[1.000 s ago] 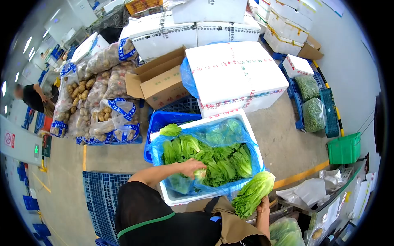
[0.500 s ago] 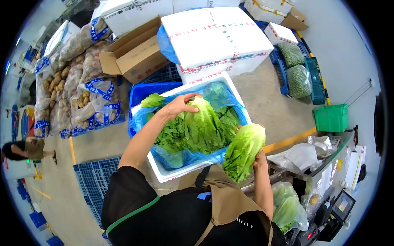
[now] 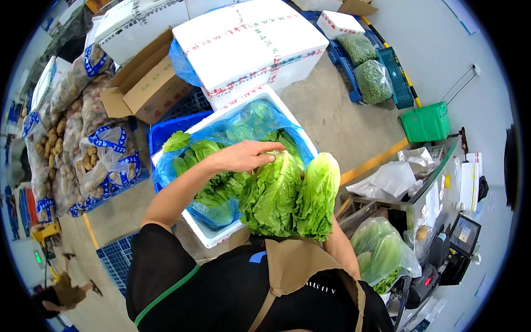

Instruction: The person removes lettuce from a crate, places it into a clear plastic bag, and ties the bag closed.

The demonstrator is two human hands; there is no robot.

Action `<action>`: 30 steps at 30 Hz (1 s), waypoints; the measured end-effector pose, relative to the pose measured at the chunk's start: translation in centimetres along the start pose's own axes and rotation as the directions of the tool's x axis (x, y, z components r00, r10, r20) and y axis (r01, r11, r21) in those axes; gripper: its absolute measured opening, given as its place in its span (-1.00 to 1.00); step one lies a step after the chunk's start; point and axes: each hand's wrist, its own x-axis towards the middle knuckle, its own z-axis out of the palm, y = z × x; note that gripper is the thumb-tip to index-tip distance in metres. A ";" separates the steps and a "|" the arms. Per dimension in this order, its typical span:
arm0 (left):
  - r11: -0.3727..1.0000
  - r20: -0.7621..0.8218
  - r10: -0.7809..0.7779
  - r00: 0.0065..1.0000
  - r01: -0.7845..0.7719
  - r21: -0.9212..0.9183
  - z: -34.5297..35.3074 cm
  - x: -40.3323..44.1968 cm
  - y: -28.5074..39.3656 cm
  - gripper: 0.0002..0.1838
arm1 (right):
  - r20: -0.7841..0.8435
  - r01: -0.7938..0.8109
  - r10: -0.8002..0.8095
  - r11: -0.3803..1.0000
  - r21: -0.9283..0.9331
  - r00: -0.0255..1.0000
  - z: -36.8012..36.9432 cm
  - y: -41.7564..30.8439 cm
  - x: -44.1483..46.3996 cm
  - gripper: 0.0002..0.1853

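My left hand grips the pale stem end of a romaine lettuce, thumb and fingers closed round it. Right beside it, touching, is a second romaine lettuce on my right forearm's side. My right hand is mostly hidden behind this head; a fingertip shows at its edge. Both heads are over the near side of a white foam box. Blue plastic film lines the box, and more lettuce lies inside.
A blue crate stands under the foam box. Beyond are a large closed foam box and an open carton. Potato sacks are left. Bagged lettuce lies right, near a scale. A person walks at lower left.
The left-hand lettuce has come up out of the box toward my body. The right-hand lettuce has moved in beside it. The view has turned, and the walking person appears lower.
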 end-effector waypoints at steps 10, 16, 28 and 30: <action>0.690 0.339 0.636 0.694 -0.707 0.154 -1.1 1.5 -0.9 -0.76 | -0.021 -0.018 0.016 0.994 -0.109 1.000 -0.7 0.3 1.3 -0.40; 0.825 0.288 0.520 0.804 -0.560 0.074 -1.8 -0.4 -2.4 -0.78 | -0.025 -0.035 0.031 0.982 -0.186 0.999 -0.1 0.2 2.7 -0.36; 0.732 -0.436 0.140 0.889 -0.390 -0.559 1.3 0.0 -5.1 -0.78 | -0.022 -0.067 0.064 0.974 -0.218 0.998 0.9 0.7 3.9 -0.29; 0.308 -0.602 -0.109 0.791 -0.549 -0.777 0.2 0.2 -5.4 -0.75 | -0.031 -0.061 0.056 0.974 -0.216 0.998 0.8 0.8 3.6 -0.27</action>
